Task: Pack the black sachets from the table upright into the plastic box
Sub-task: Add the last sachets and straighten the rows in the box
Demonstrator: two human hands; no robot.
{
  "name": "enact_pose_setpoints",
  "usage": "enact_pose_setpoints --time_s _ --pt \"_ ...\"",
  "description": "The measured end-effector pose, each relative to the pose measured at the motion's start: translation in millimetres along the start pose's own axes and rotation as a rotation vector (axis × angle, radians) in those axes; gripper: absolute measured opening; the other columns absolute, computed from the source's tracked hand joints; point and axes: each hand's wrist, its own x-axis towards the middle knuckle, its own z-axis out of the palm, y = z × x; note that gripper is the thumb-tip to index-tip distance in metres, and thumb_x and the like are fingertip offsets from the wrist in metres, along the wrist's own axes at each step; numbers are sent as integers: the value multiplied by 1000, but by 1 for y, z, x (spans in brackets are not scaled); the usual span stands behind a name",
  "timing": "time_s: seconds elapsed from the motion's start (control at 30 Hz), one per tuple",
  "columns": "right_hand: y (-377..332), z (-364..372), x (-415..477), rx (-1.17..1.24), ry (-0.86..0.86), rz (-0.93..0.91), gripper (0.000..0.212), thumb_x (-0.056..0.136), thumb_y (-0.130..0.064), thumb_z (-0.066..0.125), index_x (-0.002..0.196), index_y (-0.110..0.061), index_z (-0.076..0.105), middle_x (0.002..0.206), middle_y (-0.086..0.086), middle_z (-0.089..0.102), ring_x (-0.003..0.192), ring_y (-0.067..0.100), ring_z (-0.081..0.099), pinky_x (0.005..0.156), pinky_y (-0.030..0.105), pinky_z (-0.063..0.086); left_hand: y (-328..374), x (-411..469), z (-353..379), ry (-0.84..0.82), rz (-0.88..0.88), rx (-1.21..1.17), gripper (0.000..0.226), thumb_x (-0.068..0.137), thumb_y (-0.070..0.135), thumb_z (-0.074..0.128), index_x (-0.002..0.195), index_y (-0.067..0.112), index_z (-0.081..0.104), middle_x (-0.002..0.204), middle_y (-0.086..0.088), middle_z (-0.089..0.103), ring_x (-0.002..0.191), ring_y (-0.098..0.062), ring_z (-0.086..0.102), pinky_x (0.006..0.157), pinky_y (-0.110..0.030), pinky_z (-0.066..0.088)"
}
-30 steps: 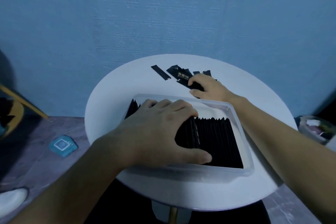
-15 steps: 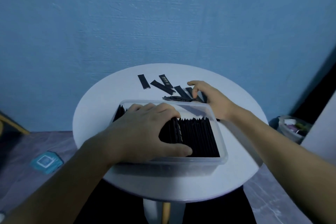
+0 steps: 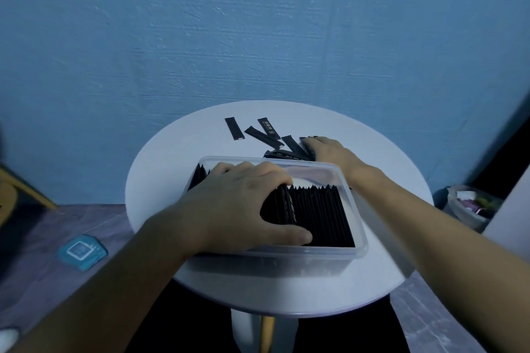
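Several loose sachets (image 3: 263, 137) lie flat, fanned out on round white table (image 3: 160, 175), beyond L hand (image 3: 238, 203) and just left of R hand (image 3: 329, 149). Nearest ones run under R fingertips. Blue wall (image 3: 258, 37) close behind table. On floor, left of L forearm: blue packet (image 3: 81, 251). Further left, a yellow wooden leg (image 3: 28, 190). Right of R forearm: a bin (image 3: 470, 206) w/ mixed scraps, blurred.

R arm reaches past the box's right-far corner. R hand is palm down, fingers bent onto the sachet cluster. Pinching or only pressing: can't tell.

L hand is palm down inside plastic box (image 3: 362, 248), fingers curled over far tops of packed sachets (image 3: 315, 215), thumb along their near ends, clasping the left part of the row.

Box sits under L hand, near side of table. Sachets stand on edge in a tight row. Thin gap at right wall and far side.
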Motion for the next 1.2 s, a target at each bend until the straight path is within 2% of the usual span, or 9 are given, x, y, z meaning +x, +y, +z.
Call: enact_pose_setpoints --time_s 0.1,0.17,0.27,0.37,0.53,0.77,0.97,1.07,1.2 --pt "-7 -3 1 77 -12 -92 85 68 -69 54 140 -23 55 138 11 53 132 28 47 113 37 36 0 0 0 -4 -1 3 90 63 100 27 136 48 38 139 33 35 126 0 37 113 -38 23" --pt "-9 -6 2 69 -20 -116 67 82 -53 69 138 -19 57 132 14 57 128 28 49 105 28 35 0 0 0 -3 -4 4 91 63 100 27 137 48 38 140 33 36 126 -1 37 113 -38 23" --pt "-11 -11 3 23 -3 -124 41 91 -28 69 131 -19 63 124 10 66 117 29 59 95 31 43 0 0 1 -1 -6 0 92 63 100 27 137 47 38 140 32 36 128 -1 37 113 -37 23" --pt "-15 -18 1 -23 29 -83 41 91 -20 65 132 -19 61 122 7 68 113 28 61 94 33 46 0 0 1 1 -2 1 93 63 101 26 137 47 38 140 33 36 128 0 36 114 -37 23" --pt "-20 -18 4 -242 76 -10 30 85 -24 58 114 -17 59 104 12 63 91 34 61 76 39 51 0 0 0 5 -2 0 93 61 101 25 136 47 40 140 33 37 127 0 37 113 -36 23" --pt "-12 -19 3 -147 142 -29 24 100 -31 47 102 -17 66 101 10 68 90 34 61 74 39 50 -1 -1 1 7 -1 -4 92 63 100 27 136 46 39 140 32 38 127 -1 38 112 -36 23" --pt "-7 -36 -12 38 248 4 23 101 -23 49 102 -18 72 93 5 71 87 31 61 71 35 46 -1 0 1 6 2 6 94 62 101 26 138 46 39 143 31 37 130 -1 36 114 -38 23" --pt "-14 -48 -24 193 341 48 21 101 -24 52 86 -21 66 70 0 62 71 27 57 57 30 39 -1 -1 1 4 3 6 94 64 100 27 138 45 39 142 29 37 128 -1 37 113 -37 24" --pt "-32 -63 -38 689 524 79 28 98 -31 56 77 -15 66 62 0 54 59 20 46 59 31 38 -1 -1 1 13 2 16 95 63 101 27 138 44 41 140 28 40 127 -3 40 111 -38 26"
